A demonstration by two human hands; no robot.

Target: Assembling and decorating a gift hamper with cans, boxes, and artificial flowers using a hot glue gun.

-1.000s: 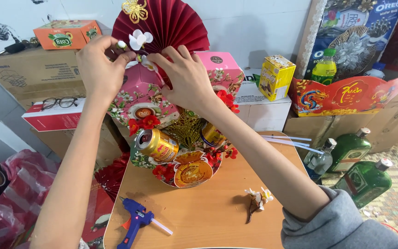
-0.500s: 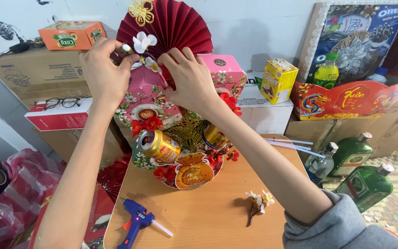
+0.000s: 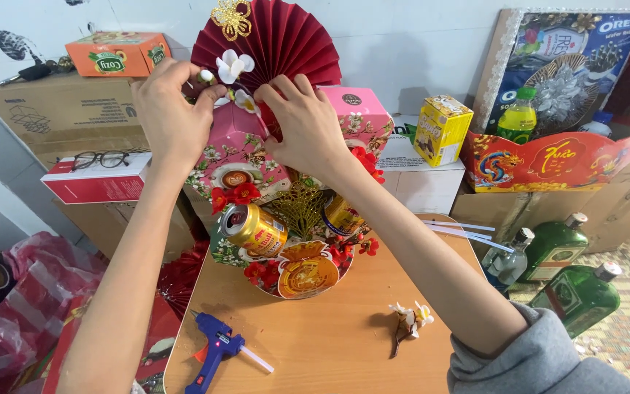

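The fingers point(image 3: 205, 82) of the left hand point(image 3: 168, 109) are pinched on a sprig of white flowers point(image 3: 233, 67), just in front of the red paper fan point(image 3: 286, 44). The fingers point(image 3: 286, 91) of the right hand point(image 3: 308, 131) are spread and laid over the top of the pink floral box point(image 3: 238, 157); one fingertip touches the sprig near a lower blossom, but no closed grip is seen there. The sprig is held at the top of a gift basket point(image 3: 286, 241), above the pink box and under the gold ornament point(image 3: 232, 18) on the fan.

Two gold cans point(image 3: 253, 230) are tucked into the basket among red flowers point(image 3: 235, 195), with a gold fan-shaped piece point(image 3: 300, 208) between them and a gold emblem point(image 3: 306, 273) at the front. A second pink box point(image 3: 362, 117) is set behind the right wrist. The basket is placed on a wooden table point(image 3: 344, 343).

On the table, a blue glue gun point(image 3: 216, 350) is laid near the front left, and a small loose flower sprig point(image 3: 410, 321) to the right. White sticks point(image 3: 461, 230) are seen at the right edge. Green bottles point(image 3: 574, 277) are placed beside the table. Glasses point(image 3: 103, 158) rest on a red-and-white box point(image 3: 96, 182) at left.
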